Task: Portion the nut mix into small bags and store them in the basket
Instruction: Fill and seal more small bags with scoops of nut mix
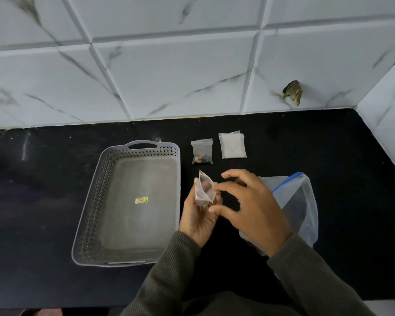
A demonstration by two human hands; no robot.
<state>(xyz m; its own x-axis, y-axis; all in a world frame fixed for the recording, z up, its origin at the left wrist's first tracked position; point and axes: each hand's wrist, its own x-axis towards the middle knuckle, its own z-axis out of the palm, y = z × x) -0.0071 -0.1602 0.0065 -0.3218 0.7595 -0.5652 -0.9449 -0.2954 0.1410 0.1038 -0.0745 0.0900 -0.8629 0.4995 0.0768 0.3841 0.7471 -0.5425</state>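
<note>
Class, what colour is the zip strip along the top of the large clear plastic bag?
The zip strip is blue, clearest in the head view.

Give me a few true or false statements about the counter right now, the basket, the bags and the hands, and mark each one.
1. The basket holds two filled bags. False: no bags lie in it, only a sticker.
2. The left hand holds a small bag. True.
3. A filled bag lies on the counter beyond the hands. True.
4. The stack of empty bags lies left of the basket. False: it lies to the basket's right, beside the filled bag.
5. The big bag has a blue seal. True.
</note>
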